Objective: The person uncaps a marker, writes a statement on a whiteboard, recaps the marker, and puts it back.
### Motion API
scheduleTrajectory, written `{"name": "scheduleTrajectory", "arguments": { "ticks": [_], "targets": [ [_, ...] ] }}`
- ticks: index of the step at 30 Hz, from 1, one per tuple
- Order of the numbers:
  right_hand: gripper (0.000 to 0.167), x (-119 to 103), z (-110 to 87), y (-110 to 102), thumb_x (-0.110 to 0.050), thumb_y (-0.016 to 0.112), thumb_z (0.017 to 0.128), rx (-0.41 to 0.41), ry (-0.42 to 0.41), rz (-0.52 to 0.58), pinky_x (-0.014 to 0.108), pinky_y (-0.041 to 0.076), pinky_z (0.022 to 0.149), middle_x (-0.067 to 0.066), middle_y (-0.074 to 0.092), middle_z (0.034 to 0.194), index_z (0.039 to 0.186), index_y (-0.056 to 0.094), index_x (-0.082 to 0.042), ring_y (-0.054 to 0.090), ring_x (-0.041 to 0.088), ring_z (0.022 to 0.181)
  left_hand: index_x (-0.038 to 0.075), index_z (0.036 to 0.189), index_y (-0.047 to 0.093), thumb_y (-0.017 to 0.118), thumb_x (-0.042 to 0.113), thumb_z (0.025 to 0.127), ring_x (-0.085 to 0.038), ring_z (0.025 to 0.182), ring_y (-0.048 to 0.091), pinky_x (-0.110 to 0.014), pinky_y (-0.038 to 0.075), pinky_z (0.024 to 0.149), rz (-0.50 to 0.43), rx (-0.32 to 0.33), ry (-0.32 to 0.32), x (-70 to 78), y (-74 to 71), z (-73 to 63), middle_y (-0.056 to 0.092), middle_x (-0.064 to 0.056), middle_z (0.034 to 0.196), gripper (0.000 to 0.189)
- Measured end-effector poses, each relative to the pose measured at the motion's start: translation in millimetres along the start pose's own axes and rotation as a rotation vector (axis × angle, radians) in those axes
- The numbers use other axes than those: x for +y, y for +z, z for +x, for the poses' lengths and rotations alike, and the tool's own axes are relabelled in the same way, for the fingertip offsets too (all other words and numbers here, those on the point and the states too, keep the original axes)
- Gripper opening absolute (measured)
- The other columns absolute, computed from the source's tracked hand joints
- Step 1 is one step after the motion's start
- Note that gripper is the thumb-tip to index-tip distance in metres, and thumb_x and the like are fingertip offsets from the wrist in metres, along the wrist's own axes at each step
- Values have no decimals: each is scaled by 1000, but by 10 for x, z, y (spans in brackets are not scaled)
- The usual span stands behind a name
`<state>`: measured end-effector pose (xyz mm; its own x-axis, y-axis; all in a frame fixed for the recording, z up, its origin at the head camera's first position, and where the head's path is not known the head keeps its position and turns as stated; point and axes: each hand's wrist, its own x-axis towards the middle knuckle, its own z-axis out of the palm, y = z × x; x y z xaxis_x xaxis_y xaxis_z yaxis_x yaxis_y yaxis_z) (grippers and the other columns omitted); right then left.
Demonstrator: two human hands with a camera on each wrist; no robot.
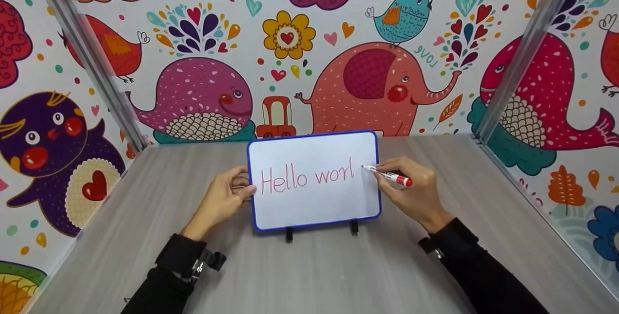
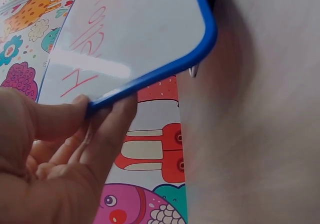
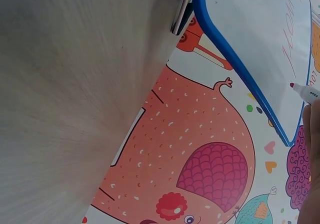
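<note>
A small whiteboard (image 1: 309, 210) with a blue rim stands tilted back on the table, bearing "Hello worl" in red handwriting. My left hand (image 1: 225, 195) grips its left edge, thumb over the front and fingers behind, as the left wrist view shows closely. Between the thumb and fingers of my right hand (image 1: 411, 188) is a white marker (image 1: 387, 174) with a red end. Its tip is right at the board's surface, just past the letter l. In the right wrist view the marker (image 3: 306, 92) shows its red tip, with most of that hand out of frame.
Two black feet (image 1: 289, 234) support the board from below. The grey wood-grain table (image 1: 309, 275) reaches back to a wall (image 1: 290, 86) printed with cartoon animals. Metal posts (image 1: 92, 57) stand at the corners, with printed side panels beyond.
</note>
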<state>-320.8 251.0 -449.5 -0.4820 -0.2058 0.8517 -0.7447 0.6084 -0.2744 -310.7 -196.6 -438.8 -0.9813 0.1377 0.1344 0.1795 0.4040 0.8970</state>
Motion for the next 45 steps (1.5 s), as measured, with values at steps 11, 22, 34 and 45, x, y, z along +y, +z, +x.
{"name": "scheduleTrajectory", "arguments": {
  "ticks": [11, 22, 34, 45],
  "targets": [
    [27, 5, -10, 35, 4, 99, 87, -6, 7, 22, 5, 57, 104, 12, 88, 107, 110, 86, -1, 87, 30, 98, -6, 159, 61, 68, -5, 113, -27, 104, 86, -49, 75, 94, -11, 4, -2, 8, 8, 11, 83, -28, 126, 47],
    [29, -6, -13, 95, 5, 99, 87, -29, -5, 58, 7, 58, 105, 14, 88, 108, 112, 86, 1, 87, 30, 100, -8, 156, 63, 69, -8, 111, -29, 103, 86, -49, 75, 93, -6, 22, 2, -3, 17, 6, 83, -29, 125, 45],
    [25, -10, -33, 95, 4, 98, 89, -70, -24, 100, 8, 60, 104, 10, 89, 107, 111, 87, -2, 88, 28, 99, -6, 158, 62, 69, -7, 112, -30, 106, 86, -49, 75, 95, 7, 28, 2, 10, 23, 1, 83, -28, 125, 47],
    [22, -14, -30, 64, 8, 95, 90, -112, -6, 148, 8, 60, 103, 6, 89, 104, 107, 87, -2, 87, 26, 96, -12, 154, 63, 71, -10, 109, -31, 102, 86, -43, 76, 87, -18, 21, 28, 10, 21, 0, 83, -32, 123, 46]
  ]
}}
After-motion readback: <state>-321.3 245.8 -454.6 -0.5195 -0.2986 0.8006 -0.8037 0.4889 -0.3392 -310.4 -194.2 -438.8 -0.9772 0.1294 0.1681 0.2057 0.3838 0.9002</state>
